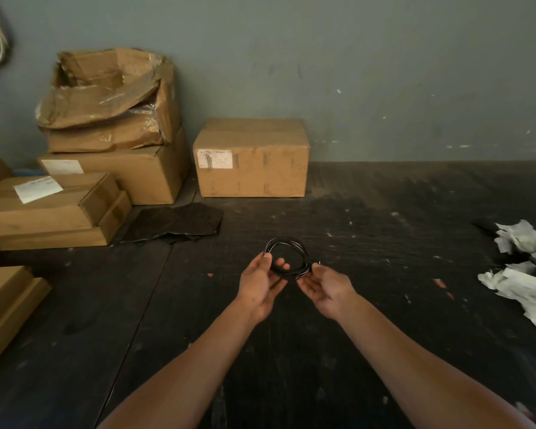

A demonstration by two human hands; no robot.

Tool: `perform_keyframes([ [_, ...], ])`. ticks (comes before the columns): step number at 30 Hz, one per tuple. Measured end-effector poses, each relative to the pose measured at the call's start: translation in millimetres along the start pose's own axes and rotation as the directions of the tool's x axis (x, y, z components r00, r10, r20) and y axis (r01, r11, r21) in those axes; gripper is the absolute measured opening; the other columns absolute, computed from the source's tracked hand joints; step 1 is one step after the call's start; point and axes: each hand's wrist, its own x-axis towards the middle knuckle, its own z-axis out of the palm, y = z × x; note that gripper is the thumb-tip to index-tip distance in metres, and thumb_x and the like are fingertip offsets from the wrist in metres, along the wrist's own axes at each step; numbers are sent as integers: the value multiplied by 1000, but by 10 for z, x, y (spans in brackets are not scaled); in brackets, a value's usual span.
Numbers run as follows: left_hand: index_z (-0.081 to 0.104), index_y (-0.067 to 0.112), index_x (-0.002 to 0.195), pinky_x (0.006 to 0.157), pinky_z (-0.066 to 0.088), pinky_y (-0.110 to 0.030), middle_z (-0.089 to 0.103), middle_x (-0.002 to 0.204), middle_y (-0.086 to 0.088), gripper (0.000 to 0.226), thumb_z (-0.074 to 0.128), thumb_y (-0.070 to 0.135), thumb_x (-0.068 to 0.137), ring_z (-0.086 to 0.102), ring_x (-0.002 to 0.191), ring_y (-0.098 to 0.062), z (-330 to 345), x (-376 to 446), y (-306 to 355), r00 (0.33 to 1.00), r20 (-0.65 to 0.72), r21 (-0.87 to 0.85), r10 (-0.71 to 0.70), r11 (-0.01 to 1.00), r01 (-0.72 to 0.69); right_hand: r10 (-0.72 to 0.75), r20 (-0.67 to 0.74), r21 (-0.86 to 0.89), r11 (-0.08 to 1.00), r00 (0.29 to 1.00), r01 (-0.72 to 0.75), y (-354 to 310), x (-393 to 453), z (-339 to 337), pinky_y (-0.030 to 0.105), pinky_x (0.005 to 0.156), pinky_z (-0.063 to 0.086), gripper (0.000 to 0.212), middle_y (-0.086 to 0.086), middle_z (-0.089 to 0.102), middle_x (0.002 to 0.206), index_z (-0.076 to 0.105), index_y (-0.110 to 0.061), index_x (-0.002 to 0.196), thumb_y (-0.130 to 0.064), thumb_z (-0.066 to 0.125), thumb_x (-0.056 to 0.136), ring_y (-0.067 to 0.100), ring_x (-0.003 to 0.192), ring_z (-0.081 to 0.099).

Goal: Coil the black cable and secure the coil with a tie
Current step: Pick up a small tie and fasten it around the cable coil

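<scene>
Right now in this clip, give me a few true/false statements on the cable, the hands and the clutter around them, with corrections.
1. The black cable is already wound into a small coil. True.
2. Only the right hand touches it. False: the left hand grips the coil too.
3. The coil lies flat on the dark work surface. False: both hands hold it up.
4. A closed cardboard box stands against the wall. True.
5. Torn white paper lies on the left. False: it is on the right.
</scene>
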Motion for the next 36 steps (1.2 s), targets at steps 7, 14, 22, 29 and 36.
perform_keyframes([
  [7,60,7,98,79,54,-37,54,72,-5,17,45,14,102,55,66,-15,91,102,121,986,-106,91,126,989,-116,-4,49,-368,929,999,22,103,23,-140,36,81,50,17,7,71,97,64,-13,111,-18,57,96,21,95,67],
  [14,55,5,126,60,45,-26,44,71,-1,27,42,10,103,43,61,-10,155,134,179,970,-18,357,244,907,-222,-18,215,-641,752,976,155,-33,13,-384,31,74,48,17,6,66,95,64,-16,111,-22,56,97,18,85,63],
  [22,50,3,134,59,42,-24,43,75,0,34,41,12,103,41,63,-9,125,124,272,955,182,616,235,729,-297,-5,150,-959,-243,989,144,-321,97,-1294,28,80,42,27,2,57,116,57,-21,114,-22,67,89,15,97,55],
  [29,54,8,129,58,41,-24,41,75,1,29,40,12,104,39,62,-9,178,95,193,951,234,627,201,717,-306,131,17,-881,-467,991,77,18,3,-1881,31,81,47,57,3,43,118,46,-22,122,-23,79,76,21,104,52],
  [36,56,11,122,57,39,-24,39,72,1,25,39,10,104,37,60,-8,198,61,122,955,236,606,182,740,-291,59,99,-906,-407,993,114,201,-18,-1998,23,74,43,37,1,48,112,43,-26,101,-12,72,81,17,100,52],
])
